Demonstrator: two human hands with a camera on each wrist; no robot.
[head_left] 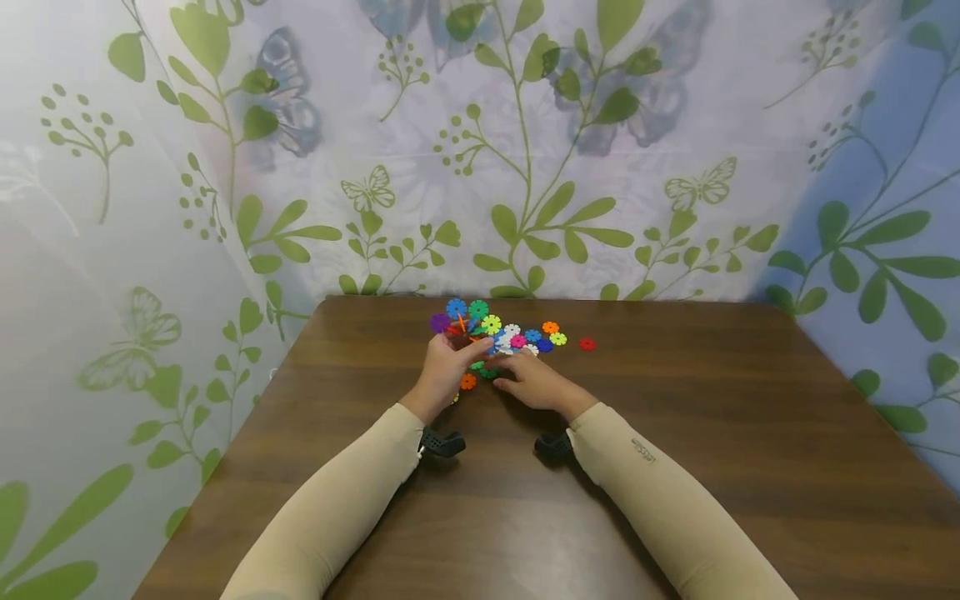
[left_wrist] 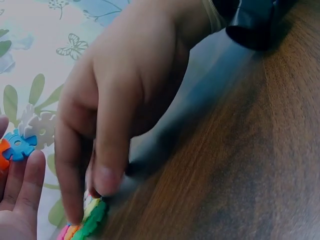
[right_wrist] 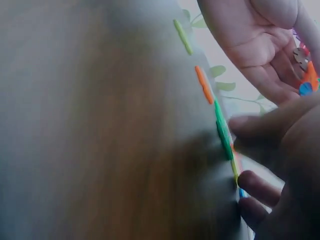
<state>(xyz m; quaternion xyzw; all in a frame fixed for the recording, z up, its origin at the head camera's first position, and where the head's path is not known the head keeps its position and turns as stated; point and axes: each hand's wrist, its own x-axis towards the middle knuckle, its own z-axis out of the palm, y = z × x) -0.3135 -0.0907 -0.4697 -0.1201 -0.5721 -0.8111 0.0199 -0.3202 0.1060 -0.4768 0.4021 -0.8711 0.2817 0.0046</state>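
My left hand (head_left: 446, 371) holds a cluster of joined snowflake discs (left_wrist: 20, 145) in its fingers. Blue, orange and white discs of it show in the left wrist view, orange and blue ones in the right wrist view. Reaching down over loose snowflake discs (head_left: 518, 342) on the table is my right hand (head_left: 540, 383), its fingers extended and the thumb apart. In the left wrist view its fingertips are at a few overlapping discs (left_wrist: 91, 220), partly hidden behind them. I see no disc lifted between those fingers.
Loose discs lie right of the hands, among them an orange one (head_left: 550, 327) and a separate red one (head_left: 587, 343). Another orange disc (head_left: 468, 382) lies between the wrists. The brown wooden table (head_left: 712, 433) meets a leaf-patterned wall covering (head_left: 420, 192) behind.
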